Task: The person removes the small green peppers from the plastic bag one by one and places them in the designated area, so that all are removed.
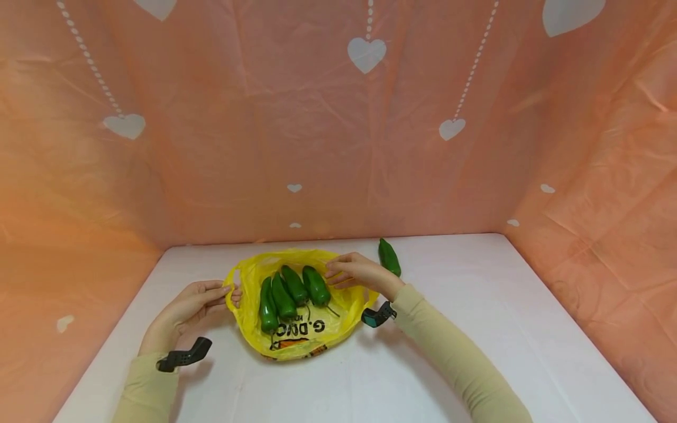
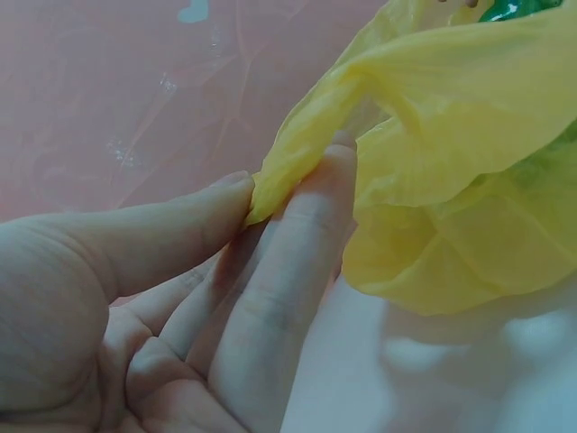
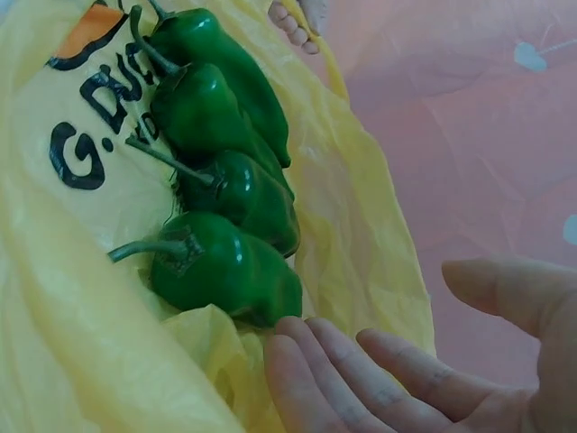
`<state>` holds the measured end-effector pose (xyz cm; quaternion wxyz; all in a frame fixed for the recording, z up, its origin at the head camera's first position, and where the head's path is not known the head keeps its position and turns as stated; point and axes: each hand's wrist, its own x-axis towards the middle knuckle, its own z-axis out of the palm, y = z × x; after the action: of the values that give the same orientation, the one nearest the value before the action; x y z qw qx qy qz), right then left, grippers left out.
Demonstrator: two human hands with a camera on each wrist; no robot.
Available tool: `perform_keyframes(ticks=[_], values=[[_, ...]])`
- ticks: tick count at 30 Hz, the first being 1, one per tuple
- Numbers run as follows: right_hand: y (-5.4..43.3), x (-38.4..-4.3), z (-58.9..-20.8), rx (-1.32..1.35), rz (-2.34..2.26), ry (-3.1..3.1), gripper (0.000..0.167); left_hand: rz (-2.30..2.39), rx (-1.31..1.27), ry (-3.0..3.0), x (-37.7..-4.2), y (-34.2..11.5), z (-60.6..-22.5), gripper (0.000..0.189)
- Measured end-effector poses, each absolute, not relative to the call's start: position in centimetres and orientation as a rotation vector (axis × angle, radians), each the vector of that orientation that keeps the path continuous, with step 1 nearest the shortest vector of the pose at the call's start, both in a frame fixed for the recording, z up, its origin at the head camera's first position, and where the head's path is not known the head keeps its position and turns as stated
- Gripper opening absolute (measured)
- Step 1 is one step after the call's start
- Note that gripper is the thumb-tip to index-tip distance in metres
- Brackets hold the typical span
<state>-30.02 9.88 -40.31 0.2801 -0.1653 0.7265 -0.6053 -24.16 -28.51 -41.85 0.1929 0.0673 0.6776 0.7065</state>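
A yellow plastic bag (image 1: 338, 326) with black printed letters lies with its mouth spread wide. Several green peppers (image 1: 284, 298) lie side by side in it, their stems toward the print. At the bag's left side, my left hand (image 1: 186, 306) pinches the handle between thumb and fingers; the left wrist view shows the gathered yellow film (image 2: 311, 149) there. My right hand (image 1: 364, 274) reaches over the bag's right rim, fingers extended and thumb apart. In the right wrist view its fingertips (image 3: 290, 347) are right at the tip of the nearest pepper (image 3: 225, 271).
One more green pepper (image 1: 389, 257) lies outside the bag, beyond the right wrist near the back edge. A white table surface (image 1: 275, 393) stretches beneath everything. Orange-pink cloth (image 1: 338, 147) with white hearts hangs behind and on both sides.
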Motion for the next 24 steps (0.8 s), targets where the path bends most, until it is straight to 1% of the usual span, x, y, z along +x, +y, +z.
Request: perform_keyframes(ticks=[18,24], values=[[9.8,-30.3,-41.5,-0.386,-1.621,1.939,0.046,1.98,0.201,1.907,-24.0,-28.4,-41.9,0.051],[9.6,-30.3,-41.7,-0.378,-1.615,1.944,0.044,1.964,0.176,1.928,-24.1,-28.3,-41.9,0.048]])
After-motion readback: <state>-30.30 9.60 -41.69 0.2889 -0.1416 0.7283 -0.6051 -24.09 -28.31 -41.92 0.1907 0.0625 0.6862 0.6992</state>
